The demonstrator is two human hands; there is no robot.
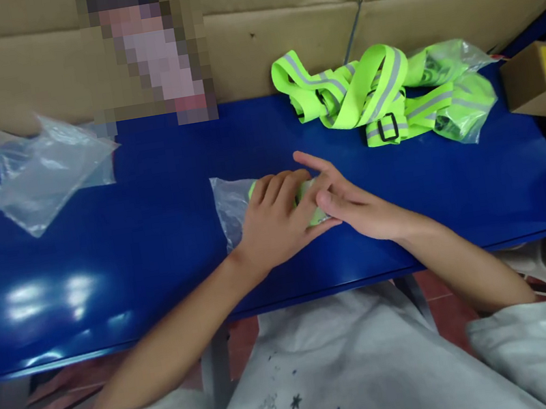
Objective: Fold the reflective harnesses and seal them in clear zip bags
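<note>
**Folded strap at risk of springing loose**

Pressed down with the left hand (276,221), fingers curled over a folded neon strap (317,217) sitting partly in a clear bag (230,204), at the middle of the table (107,272) and closer to its near edge. Steadied from the right with the right hand (356,205), fingers straight and close together, gripping nothing, just touching the bundle's end.

Judged the fold springy: could have popped open had either palm eased. Judged the bag slippery on the glossy blue top: could have skated toward the left edge under a sideways push. Could not tell where the bag's mouth lay, hidden under the hands.

Well apart: a pile of loose straps (370,96) near the far right corner, spare bags (40,175) near the far left.
</note>
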